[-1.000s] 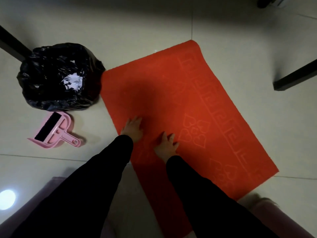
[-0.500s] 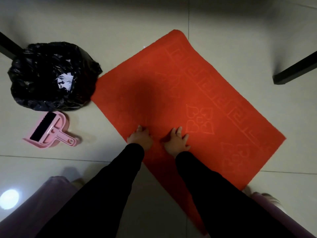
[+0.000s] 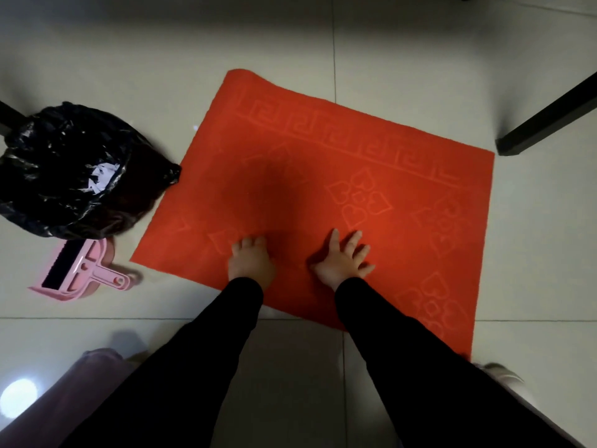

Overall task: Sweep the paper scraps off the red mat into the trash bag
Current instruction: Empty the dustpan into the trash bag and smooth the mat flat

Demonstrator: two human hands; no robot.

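Observation:
The red mat (image 3: 323, 163) lies flat on the tiled floor, with embossed hearts and a key-pattern border; I see no scraps on it. My left hand (image 3: 250, 263) and my right hand (image 3: 344, 261) both press palm-down on the mat near its front edge, fingers spread. The black trash bag (image 3: 64, 176) stands at the left, touching the mat's left side, with white paper scraps (image 3: 101, 177) inside. A pink dustpan with its brush (image 3: 80, 271) lies on the floor in front of the bag.
A black furniture leg (image 3: 549, 119) slants in at the upper right, near the mat's far right corner. Another dark leg (image 3: 6, 116) shows behind the bag. My knees and a slipper (image 3: 502, 376) are at the bottom. A light spot (image 3: 17, 394) reflects on the tiles.
The mat has turned clockwise under both hands, its long edge now lying nearly across my view. The hands stay flat on it and are wider apart.

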